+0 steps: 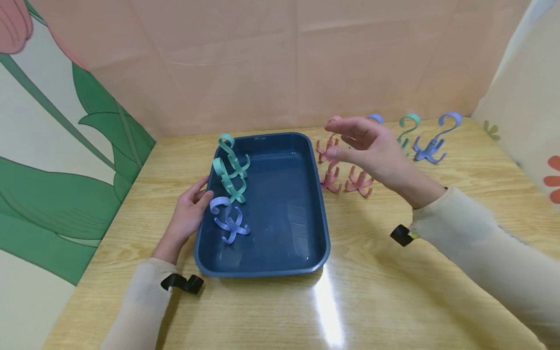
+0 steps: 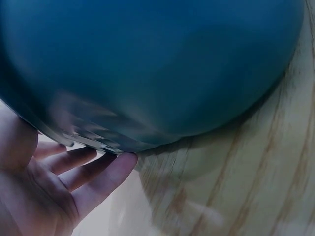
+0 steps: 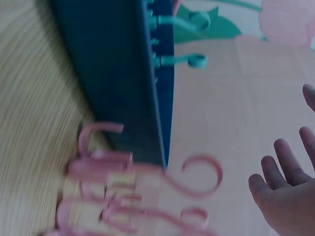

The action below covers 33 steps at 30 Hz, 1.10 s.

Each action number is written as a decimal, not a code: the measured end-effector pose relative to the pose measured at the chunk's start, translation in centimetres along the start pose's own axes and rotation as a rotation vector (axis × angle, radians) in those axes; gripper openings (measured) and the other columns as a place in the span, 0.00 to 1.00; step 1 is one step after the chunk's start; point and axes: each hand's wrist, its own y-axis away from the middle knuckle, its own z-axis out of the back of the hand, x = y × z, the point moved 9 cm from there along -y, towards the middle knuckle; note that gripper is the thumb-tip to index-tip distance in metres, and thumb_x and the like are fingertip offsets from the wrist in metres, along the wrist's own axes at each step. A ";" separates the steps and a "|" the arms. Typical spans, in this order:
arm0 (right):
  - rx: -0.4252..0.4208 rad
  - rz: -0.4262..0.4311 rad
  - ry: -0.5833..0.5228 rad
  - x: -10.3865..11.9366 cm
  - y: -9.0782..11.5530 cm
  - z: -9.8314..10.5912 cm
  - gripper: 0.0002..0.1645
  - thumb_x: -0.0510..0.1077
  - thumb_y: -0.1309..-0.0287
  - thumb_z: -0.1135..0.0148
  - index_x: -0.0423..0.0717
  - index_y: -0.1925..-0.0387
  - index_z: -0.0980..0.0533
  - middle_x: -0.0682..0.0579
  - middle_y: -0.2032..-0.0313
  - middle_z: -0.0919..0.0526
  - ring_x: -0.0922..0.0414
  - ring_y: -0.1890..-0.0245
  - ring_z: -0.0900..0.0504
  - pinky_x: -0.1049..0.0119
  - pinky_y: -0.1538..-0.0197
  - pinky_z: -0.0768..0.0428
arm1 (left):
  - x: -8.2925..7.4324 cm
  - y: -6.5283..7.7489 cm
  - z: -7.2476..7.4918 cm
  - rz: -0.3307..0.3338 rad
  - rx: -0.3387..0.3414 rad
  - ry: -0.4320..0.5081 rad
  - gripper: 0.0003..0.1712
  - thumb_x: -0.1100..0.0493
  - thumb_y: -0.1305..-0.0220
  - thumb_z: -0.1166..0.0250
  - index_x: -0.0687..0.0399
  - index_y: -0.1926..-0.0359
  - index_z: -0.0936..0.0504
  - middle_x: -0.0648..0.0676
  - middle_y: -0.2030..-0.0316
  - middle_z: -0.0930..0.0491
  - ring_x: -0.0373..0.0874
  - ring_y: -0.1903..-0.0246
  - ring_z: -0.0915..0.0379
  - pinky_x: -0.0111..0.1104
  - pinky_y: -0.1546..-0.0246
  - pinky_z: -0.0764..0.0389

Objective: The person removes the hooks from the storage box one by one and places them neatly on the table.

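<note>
My left hand point(image 1: 189, 214) holds the left rim of a dark blue rectangular tray point(image 1: 280, 270), thumb at the rim and fingers against the outer wall point(image 2: 147, 73). Inside the tray, along its left side, two green multi-prong hooks point(image 1: 236, 167) stand behind a purple one point(image 1: 232, 227). To the right of the tray my right hand point(image 1: 376, 148) is raised in the air, fingers extended and holding nothing. Below and behind it stand three pink hooks point(image 1: 360, 182), partly hidden by the hand in the head view. The right wrist view shows pink hooks point(image 3: 108, 164) beside the tray wall.
Farther right on the wooden table point(image 1: 372, 291) stand a green hook point(image 1: 409, 124) and a purple hook point(image 1: 430, 148). Another purple hook point(image 1: 375, 118) is mostly hidden behind my right hand. A pink cloth wall point(image 1: 262, 63) rises along the table's back edge.
</note>
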 end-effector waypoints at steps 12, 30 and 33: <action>0.129 0.009 -0.020 0.7 -1.8 -7.4 0.27 0.37 0.42 0.28 0.42 0.41 0.22 0.49 0.41 0.20 0.54 0.38 0.24 0.59 0.31 0.32 | -0.1 -0.2 -0.1 -0.006 0.001 0.010 0.30 0.52 0.21 0.49 0.42 0.22 0.40 0.62 0.35 0.26 0.54 0.37 0.29 0.50 0.37 0.29; 0.298 0.102 -0.089 -0.4 -4.1 -16.5 0.22 0.33 0.42 0.29 0.35 0.45 0.21 0.49 0.50 0.16 0.52 0.49 0.18 0.52 0.42 0.21 | 0.1 -0.5 0.1 -0.001 -0.011 -0.011 0.30 0.52 0.21 0.49 0.44 0.22 0.40 0.62 0.35 0.26 0.54 0.37 0.29 0.49 0.37 0.29; 0.332 0.082 -0.125 -1.1 -4.2 -17.7 0.22 0.33 0.42 0.29 0.36 0.45 0.21 0.49 0.51 0.15 0.50 0.49 0.18 0.54 0.45 0.20 | 0.3 -0.5 0.1 0.002 -0.010 -0.020 0.30 0.50 0.21 0.49 0.42 0.22 0.40 0.61 0.36 0.25 0.53 0.38 0.28 0.50 0.37 0.28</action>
